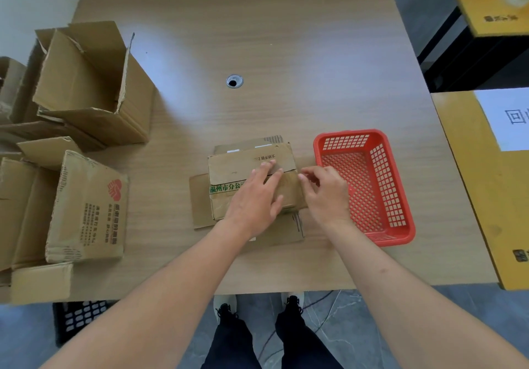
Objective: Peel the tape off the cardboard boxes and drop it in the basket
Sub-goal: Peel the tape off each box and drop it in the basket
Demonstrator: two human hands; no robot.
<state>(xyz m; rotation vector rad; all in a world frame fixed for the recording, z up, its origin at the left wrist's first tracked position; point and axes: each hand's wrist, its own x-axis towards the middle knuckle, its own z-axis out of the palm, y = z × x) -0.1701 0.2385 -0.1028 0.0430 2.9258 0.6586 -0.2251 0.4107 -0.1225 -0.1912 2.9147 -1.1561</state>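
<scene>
A flattened cardboard box [243,165] lies on the table in front of me, with a strip of tape printed in green characters [224,188] across it. My left hand [254,197] presses flat on the box, fingers straight. At the box's right edge my right hand [323,194] has its fingers curled, thumb and forefinger pinching at the tape's end. Whether the tape is lifted I cannot tell. An orange-red plastic basket [400,197] stands just right of my right hand; nothing shows inside it.
Several opened and folded cardboard boxes [86,82] are piled on the table's left side. A round cable hole [234,81] sits in the table's middle. A yellow table [486,197] adjoins on the right. A black crate [80,317] stands on the floor below left.
</scene>
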